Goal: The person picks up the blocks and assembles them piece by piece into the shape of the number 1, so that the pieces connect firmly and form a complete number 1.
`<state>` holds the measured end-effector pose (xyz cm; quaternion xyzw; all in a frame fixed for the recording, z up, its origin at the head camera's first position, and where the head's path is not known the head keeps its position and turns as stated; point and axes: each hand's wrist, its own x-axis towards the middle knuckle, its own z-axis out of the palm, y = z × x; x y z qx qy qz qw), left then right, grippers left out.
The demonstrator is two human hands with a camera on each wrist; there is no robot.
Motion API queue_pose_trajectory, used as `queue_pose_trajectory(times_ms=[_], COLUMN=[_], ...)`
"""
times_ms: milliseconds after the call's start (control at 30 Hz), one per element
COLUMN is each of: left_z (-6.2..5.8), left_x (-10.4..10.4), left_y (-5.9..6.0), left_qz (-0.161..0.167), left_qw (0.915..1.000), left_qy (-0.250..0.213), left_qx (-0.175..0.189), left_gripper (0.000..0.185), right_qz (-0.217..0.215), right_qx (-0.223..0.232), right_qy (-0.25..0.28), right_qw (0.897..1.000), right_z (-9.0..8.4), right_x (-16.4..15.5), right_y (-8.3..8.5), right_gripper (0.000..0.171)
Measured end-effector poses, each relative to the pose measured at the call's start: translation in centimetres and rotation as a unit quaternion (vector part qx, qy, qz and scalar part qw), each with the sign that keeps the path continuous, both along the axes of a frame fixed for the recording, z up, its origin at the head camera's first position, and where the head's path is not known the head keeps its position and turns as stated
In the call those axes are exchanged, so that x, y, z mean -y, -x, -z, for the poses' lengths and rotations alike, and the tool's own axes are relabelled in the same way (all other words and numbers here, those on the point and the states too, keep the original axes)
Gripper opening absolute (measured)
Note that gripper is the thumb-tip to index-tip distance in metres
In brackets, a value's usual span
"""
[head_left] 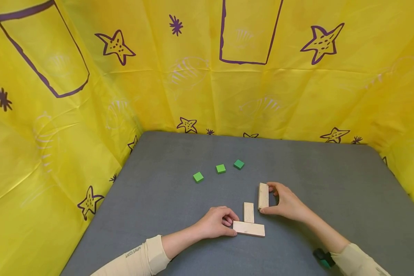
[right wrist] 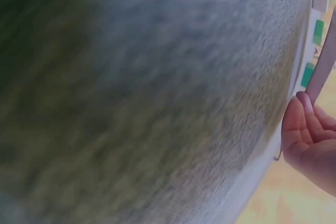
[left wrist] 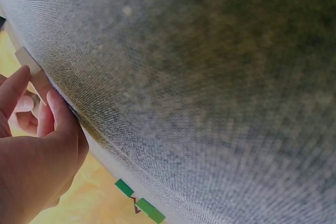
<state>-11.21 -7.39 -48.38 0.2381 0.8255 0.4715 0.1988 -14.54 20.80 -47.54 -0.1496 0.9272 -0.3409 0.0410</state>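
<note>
Near the front of the table, a long pale wooden block (head_left: 249, 229) lies crosswise. My left hand (head_left: 215, 222) pinches its left end, thumb at the near corner and a finger at the far corner. A shorter wooden block (head_left: 248, 212) lies behind it, pointing away, its near end against the long block's far side. To the right, my right hand (head_left: 285, 201) holds another wooden block (head_left: 263, 195) lengthwise, thumb at the near end and fingers at the far end. The right wrist view shows those fingertips (right wrist: 300, 103) on the held block (right wrist: 324, 59).
Farther back on the grey table (head_left: 165, 161) lie two light green square tiles (head_left: 198, 177) and a darker green tile (head_left: 239, 164). Yellow cloth (head_left: 200, 92) with purple drawings hangs along the table's back and sides.
</note>
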Motion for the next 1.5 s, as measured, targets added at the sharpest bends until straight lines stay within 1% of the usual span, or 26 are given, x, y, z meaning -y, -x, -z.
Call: queue_pose_trajectory(times_ms=[500, 800, 1100, 1500], left_z=[0.0, -0.1, -0.3, -0.1], left_x=[0.0, 0.0, 0.0, 0.0], left_y=[0.0, 0.1, 0.0, 0.1], left_qz=[0.003, 0.004, 0.004, 0.005], left_qw=[1.0000, 1.0000, 1.0000, 1.0000], left_qy=[-0.003, 0.002, 0.008, 0.004], left_qx=[-0.001, -0.004, -0.002, -0.005], left_gripper=[0.027, 0.028, 0.028, 0.027], right_qz=[0.000, -0.001, -0.002, -0.012], right_qx=[0.019, 0.021, 0.025, 0.025], right_qy=[-0.003, -0.002, -0.006, -0.007], right_qw=[1.000, 1.000, 1.000, 1.000], right_z=[-0.1, -0.1, 0.0, 0.0], right_x=[1.5, 2.1, 2.7, 3.4], right_y=[1.2, 2.0, 2.5, 3.0], right_gripper=[0.093, 0.095, 0.095, 0.092])
